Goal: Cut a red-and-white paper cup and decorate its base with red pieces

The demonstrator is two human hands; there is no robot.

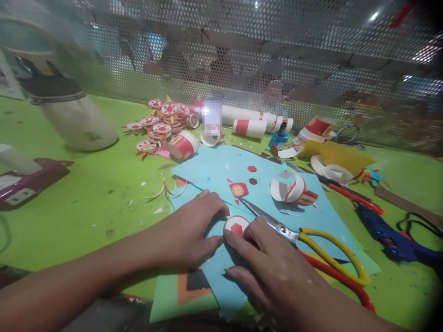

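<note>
A white paper disc (236,225) with a red hexagon on it lies on the light blue paper (204,167). My right hand (263,258) rests over its right and lower side, index fingertip on the disc's edge, fingers apart. At the disc's left is my left hand (202,226), with thumb and index finger spread and nothing seen between them. Scissors with yellow and red handles (284,230) lie just beyond my right hand, blades partly apart. Near their tip is a red paper piece with a gold print (239,189). Two small hexagons, red (252,168) and dark (253,181), lie farther back.
Stacked red-and-white discs (161,129) and cut paper cups (185,145) stand at the back. A cut cup (294,190) lies right of centre, a blue glue gun (391,235) at the right. On the left are a power strip (31,184) and a lamp (72,110). Perforated metal (221,60) rises behind.
</note>
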